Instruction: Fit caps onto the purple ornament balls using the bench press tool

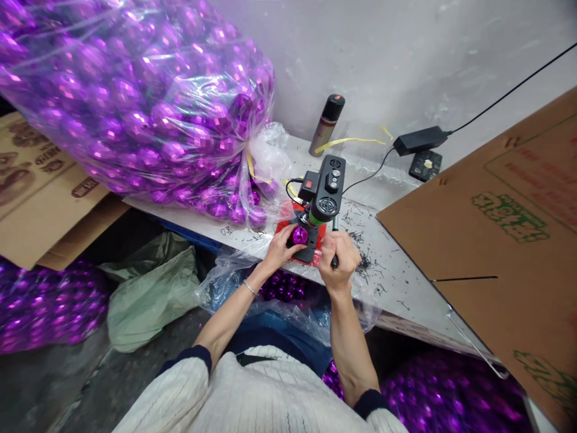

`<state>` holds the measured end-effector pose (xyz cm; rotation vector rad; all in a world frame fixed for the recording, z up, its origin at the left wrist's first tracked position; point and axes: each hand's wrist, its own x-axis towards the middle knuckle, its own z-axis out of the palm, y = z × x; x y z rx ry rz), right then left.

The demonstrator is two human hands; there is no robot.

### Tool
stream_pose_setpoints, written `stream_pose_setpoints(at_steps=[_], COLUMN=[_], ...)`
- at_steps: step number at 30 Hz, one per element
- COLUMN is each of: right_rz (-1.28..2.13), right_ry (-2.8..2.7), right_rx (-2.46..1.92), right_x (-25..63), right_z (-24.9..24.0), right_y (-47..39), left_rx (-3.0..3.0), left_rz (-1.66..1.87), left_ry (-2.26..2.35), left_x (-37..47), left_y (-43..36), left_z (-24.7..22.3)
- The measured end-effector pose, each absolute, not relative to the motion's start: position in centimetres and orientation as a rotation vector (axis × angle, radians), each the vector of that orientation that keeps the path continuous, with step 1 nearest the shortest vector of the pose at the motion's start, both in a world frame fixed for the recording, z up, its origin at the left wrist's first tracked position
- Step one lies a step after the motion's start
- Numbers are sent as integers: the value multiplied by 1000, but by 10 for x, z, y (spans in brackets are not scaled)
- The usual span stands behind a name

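A small black bench drill press [329,186] stands on a red sheet [285,211] at the table's front edge. My left hand [282,248] pinches a shiny purple ball [300,236] between thumb and fingers, on the black base [306,254] under the machine's head. Whether the tool touches the ball I cannot tell. My right hand [340,258] is wrapped round the machine's lever handle [335,262], just right of the base. Below the table edge, an open clear plastic bag [234,273] at my lap holds more purple balls [286,285].
A huge clear bag of purple balls [148,108] fills the back left. Behind the machine stand a spray can [327,123] and a power adapter [419,140] with its cord. Dark shavings [360,255] litter the table [401,294]. A tall cardboard box [509,222] blocks the right.
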<state>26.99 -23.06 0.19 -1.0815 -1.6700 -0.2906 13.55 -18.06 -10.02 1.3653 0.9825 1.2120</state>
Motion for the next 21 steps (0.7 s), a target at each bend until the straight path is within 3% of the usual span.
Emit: stream_pose_setpoints(at_steps=[21], right_rz=[-283], right_ry=[-1668], right_rx=[-1076], right_x=[270], right_z=[1], right_y=[-231], left_rx=[1327], left_rz=[1210], left_ry=[1015], left_x=[144], left_y=[-178], left_z=[-103])
